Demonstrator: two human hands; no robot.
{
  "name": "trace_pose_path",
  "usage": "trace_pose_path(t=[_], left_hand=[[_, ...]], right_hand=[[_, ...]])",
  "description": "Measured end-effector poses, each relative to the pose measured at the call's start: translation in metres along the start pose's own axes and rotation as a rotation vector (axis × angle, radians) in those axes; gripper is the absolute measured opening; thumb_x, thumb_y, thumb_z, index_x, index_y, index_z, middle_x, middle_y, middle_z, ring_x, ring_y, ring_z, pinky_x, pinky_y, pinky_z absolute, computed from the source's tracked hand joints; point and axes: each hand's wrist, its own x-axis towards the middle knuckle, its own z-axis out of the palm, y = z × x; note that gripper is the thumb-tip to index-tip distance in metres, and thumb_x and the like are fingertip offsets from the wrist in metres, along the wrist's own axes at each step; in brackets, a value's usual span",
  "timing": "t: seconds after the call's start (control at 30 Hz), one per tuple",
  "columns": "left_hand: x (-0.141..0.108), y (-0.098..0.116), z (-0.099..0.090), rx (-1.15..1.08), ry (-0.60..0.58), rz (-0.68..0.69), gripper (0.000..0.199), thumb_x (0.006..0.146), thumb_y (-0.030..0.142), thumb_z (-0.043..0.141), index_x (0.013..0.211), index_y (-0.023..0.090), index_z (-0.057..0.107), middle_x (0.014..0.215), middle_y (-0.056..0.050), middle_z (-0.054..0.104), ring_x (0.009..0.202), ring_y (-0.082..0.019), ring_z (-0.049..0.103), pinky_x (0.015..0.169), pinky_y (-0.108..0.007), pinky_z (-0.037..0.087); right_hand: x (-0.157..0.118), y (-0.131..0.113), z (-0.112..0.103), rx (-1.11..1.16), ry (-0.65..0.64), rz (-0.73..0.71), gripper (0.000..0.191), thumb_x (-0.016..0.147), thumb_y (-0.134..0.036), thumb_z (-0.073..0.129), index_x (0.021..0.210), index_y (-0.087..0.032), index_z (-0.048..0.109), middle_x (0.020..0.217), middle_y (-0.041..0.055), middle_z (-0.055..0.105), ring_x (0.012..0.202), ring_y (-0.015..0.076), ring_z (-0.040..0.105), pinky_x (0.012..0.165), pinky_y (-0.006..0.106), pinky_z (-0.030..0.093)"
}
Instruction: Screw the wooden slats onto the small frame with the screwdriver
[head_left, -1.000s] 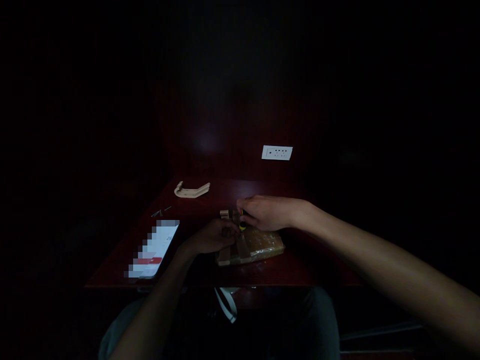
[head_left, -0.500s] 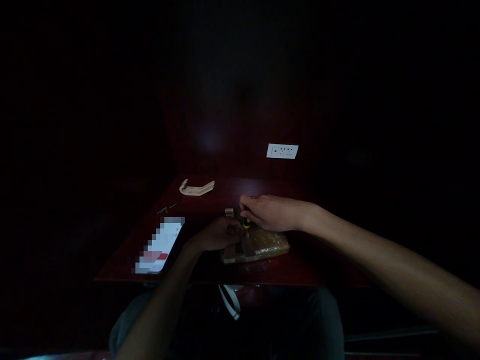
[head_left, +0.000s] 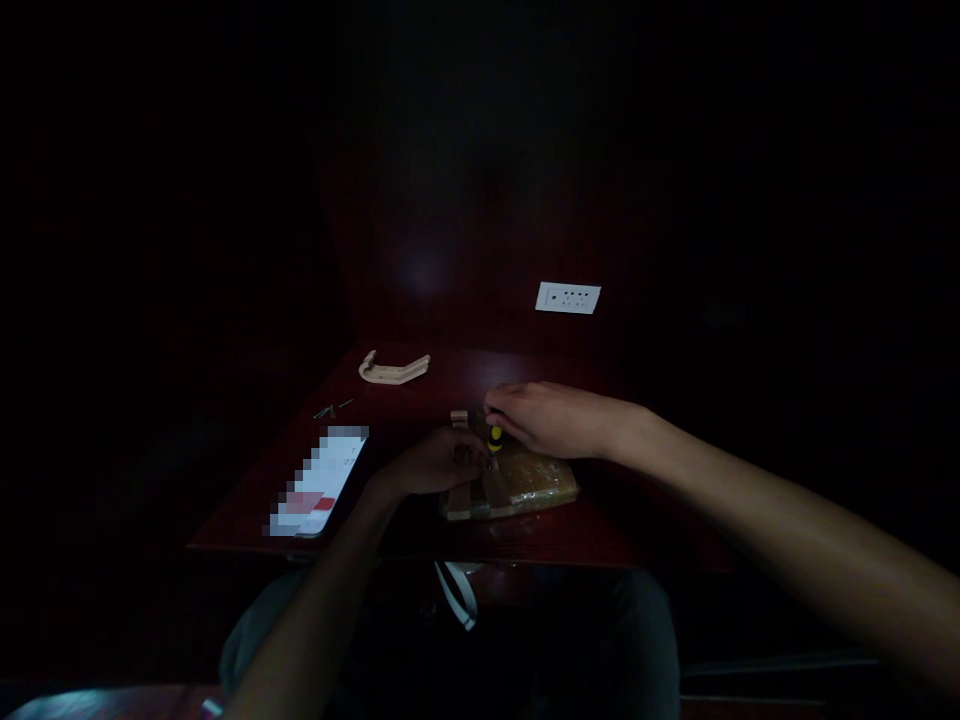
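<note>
My right hand [head_left: 540,415] is closed on a small screwdriver [head_left: 495,438] with a yellow and black handle, held upright with its tip down. Close to that tip, the fingers of my left hand [head_left: 439,462] are pinched together; what they hold is too small and dark to make out. Under both hands lies a flat brown block wrapped in shiny clear film [head_left: 544,485]. Along its left part run wooden strips [head_left: 459,502], partly hidden by my left hand.
A curved pale wooden piece [head_left: 394,372] lies at the back left of the dark red table [head_left: 247,515]. Several loose screws [head_left: 330,410] are in front of it, then a phone [head_left: 322,485] with a lit screen. A white socket plate [head_left: 568,298] is on the wall behind.
My right hand has shifted slightly, baring more of the screwdriver's yellow handle. My left hand keeps its place at the tip. The whole view has shifted a little.
</note>
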Motion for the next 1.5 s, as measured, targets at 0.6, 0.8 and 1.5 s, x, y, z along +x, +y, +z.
trace_pose_path(t=[0.6,0.8,1.5], left_hand=[[0.001,-0.001,0.001,0.008,0.017,-0.045,0.016,0.079,0.021,0.061,0.091,0.014,0.069,0.084,-0.003,0.069,0.074,-0.015,0.060,0.066,-0.026,0.045],[0.001,-0.005,-0.001,0.095,0.041,-0.016,0.017,0.080,0.023,0.061,0.092,0.016,0.070,0.087,-0.003,0.068,0.077,-0.015,0.060,0.068,-0.026,0.046],[0.001,0.000,0.000,0.053,0.046,-0.012,0.020,0.079,0.021,0.060,0.095,0.015,0.072,0.088,-0.004,0.068,0.081,-0.017,0.061,0.072,-0.028,0.048]], right_hand=[[-0.008,0.002,-0.005,0.038,0.007,0.028,0.025,0.101,-0.035,0.041,0.107,-0.019,0.060,0.082,0.0053,0.065,0.067,0.0165,0.059,0.061,0.027,0.041],[-0.007,0.007,0.001,0.144,0.101,-0.074,0.025,0.099,-0.024,0.047,0.113,-0.018,0.066,0.107,0.0093,0.062,0.095,0.0181,0.062,0.087,0.031,0.047],[-0.020,0.007,0.051,0.504,0.540,-0.058,0.034,0.099,-0.019,0.044,0.127,-0.022,0.062,0.124,0.0074,0.064,0.112,0.0160,0.061,0.095,0.033,0.049]])
